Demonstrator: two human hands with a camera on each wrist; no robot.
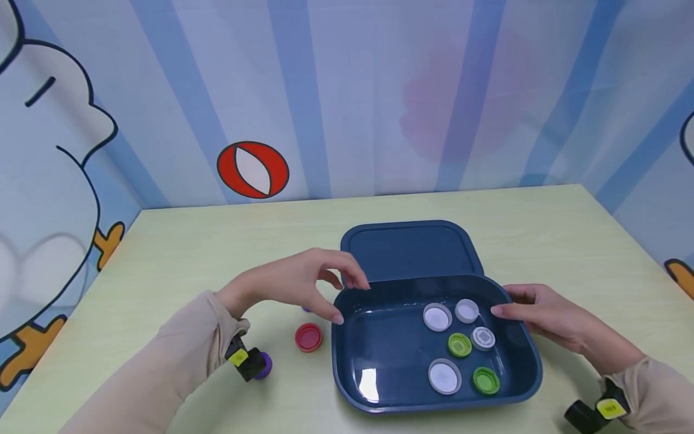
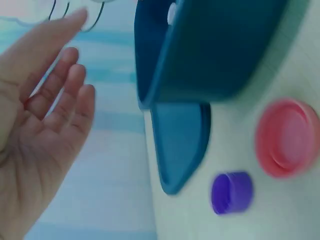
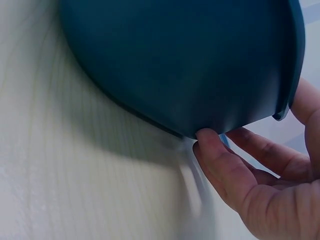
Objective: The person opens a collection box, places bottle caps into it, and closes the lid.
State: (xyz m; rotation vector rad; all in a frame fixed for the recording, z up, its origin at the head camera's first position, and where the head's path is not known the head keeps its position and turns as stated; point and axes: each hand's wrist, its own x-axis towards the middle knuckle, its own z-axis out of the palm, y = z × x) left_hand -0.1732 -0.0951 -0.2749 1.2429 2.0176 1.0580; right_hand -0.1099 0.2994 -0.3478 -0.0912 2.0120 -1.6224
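A dark blue plastic box (image 1: 390, 337) stands on the table with several white and green bottle caps inside, mostly in its right half. My right hand (image 1: 558, 322) grips the box's right end, thumb over the rim and fingers against the outer wall, as the right wrist view shows. Above the box's left rim is my left hand (image 1: 309, 280), thumb and fingers spread apart with nothing between them. Left of the box lie a red cap (image 1: 308, 337) and a purple cap (image 1: 264, 366), the latter partly hidden by the wrist camera. Another purple cap (image 2: 232, 193) shows in the left wrist view.
The box's dark blue lid (image 1: 412, 250) lies right behind it. A pale wooden table (image 1: 217, 241) carries everything, and a blue striped backdrop (image 1: 374, 90) with cartoon prints rises at its far edge.
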